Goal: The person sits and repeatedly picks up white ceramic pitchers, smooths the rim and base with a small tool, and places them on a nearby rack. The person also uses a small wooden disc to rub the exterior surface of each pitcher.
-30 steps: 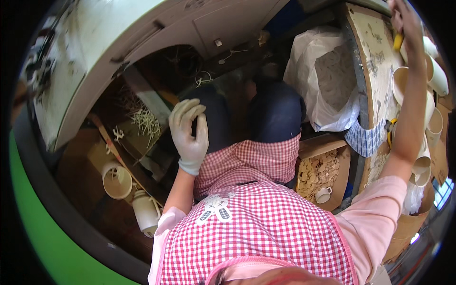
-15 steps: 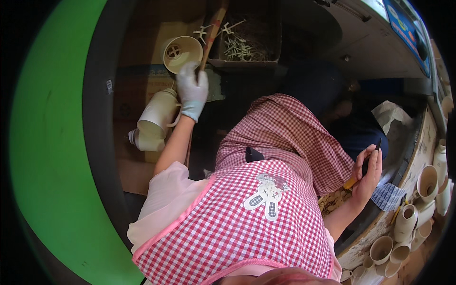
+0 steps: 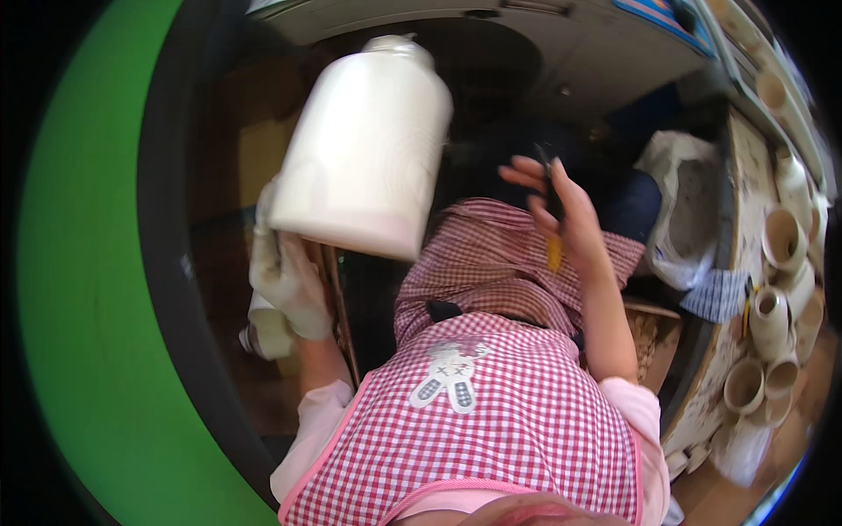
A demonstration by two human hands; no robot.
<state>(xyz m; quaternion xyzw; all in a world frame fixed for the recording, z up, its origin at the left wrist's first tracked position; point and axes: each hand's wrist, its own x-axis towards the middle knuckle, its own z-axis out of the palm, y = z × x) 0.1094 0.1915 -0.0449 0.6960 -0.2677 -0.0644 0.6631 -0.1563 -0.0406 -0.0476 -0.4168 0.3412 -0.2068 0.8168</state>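
Observation:
My left hand (image 3: 296,285), in a white glove, holds up a large cream cylindrical bottle (image 3: 360,145) with a short neck; its lower edge covers part of my fingers. My right hand (image 3: 566,210), bare, grips a thin dark-bladed tool with a yellow handle (image 3: 553,252), its fingers partly spread around it, to the right of the bottle and above my checked apron. Behind and below my left hand lies another cream plastic piece (image 3: 272,329), partly hidden.
A white plastic bag (image 3: 680,210) lies right of my knees beside a worn board (image 3: 745,131) with several cream cups and tubes (image 3: 781,237). A blue checked cloth (image 3: 710,294) hangs over its edge. A white machine housing (image 3: 605,53) is ahead; a green surface (image 3: 79,263) is at far left.
My left hand has picked up the cream bottle and raised it. My right hand, with the tool, has come down from the upper right and moved inward toward the middle.

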